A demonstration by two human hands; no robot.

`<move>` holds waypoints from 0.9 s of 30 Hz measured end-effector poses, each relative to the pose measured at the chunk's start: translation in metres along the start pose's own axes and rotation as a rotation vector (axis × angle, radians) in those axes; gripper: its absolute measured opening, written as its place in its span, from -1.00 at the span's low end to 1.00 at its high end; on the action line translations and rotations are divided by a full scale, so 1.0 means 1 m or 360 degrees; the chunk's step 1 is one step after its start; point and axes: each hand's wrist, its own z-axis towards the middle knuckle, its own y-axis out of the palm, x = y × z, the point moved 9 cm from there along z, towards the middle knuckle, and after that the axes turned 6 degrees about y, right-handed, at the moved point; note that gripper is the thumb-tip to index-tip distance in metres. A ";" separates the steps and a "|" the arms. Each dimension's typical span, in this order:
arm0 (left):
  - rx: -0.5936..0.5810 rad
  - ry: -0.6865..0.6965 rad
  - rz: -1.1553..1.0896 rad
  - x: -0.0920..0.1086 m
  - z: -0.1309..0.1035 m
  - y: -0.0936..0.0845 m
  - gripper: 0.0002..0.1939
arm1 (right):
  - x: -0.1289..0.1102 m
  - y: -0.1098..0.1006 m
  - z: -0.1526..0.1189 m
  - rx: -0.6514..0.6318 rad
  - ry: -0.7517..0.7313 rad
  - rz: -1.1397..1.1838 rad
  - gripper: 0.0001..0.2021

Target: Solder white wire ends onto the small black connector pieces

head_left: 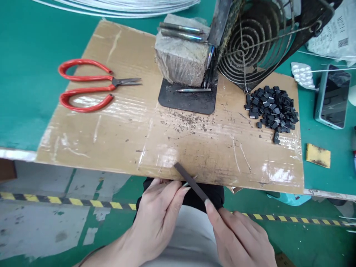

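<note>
Two hands are in view, set close together at the front edge of the cardboard. The left hand [158,211] is clamped on one slim metal rod [185,184], pinching it between thumb and forefinger so that its pointed end sticks out to the right. The right hand [239,233] is closed around one flat file [191,182], which crosses over the rod (whether they touch I cannot tell) and reaches past the front edge with its far end.

One cardboard sheet [125,148] covers the middle of the green desk [25,74], its front edge running roughly along the desk's. A broad band of it leaves room between that edge and the black base plate [189,102], with dark crumbs scattered near the plate. One yellow sponge [318,155] lies right of the sheet, near the desk edge.

Farther back, one pair of red-handled scissors [107,89] lies at left, well apart from the plate. At right sits one pile of black connectors [274,107], too many to count, and beyond the sheet one smartphone [333,96]. One rod lies on the plate; two more rest on one plastic-wrapped block [180,59], beside one fan guard [244,45]. Farthest is one white cable coil [125,7].
</note>
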 end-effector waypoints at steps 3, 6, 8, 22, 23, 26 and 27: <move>0.0025 0.0015 0.0049 0.001 0.000 -0.001 -0.67 | 0.003 0.007 0.009 0.0053 0.0048 0.0080 -0.72; 0.0040 0.0018 0.0062 0.001 -0.001 -0.001 -0.65 | 0.004 0.009 0.012 0.0084 0.0068 0.0108 -0.72; 0.0043 0.0014 0.0054 0.000 -0.001 -0.001 -0.65 | 0.004 0.007 0.007 0.0046 0.0085 0.0060 -0.72; 0.0045 0.0034 0.0089 -0.001 -0.001 0.000 -0.67 | 0.003 0.005 0.004 -0.0019 0.0057 0.0054 -0.75; 0.0058 0.0039 0.0098 0.000 -0.001 -0.001 -0.66 | 0.003 0.006 0.005 -0.0001 0.0055 0.0064 -0.75; 0.0057 0.0081 0.0132 0.003 0.003 -0.004 -0.64 | 0.001 0.008 0.011 0.0079 0.0039 0.0123 -0.73; 0.0049 0.0087 0.0139 0.005 0.004 -0.004 -0.64 | 0.001 0.008 0.011 0.0098 0.0045 0.0120 -0.73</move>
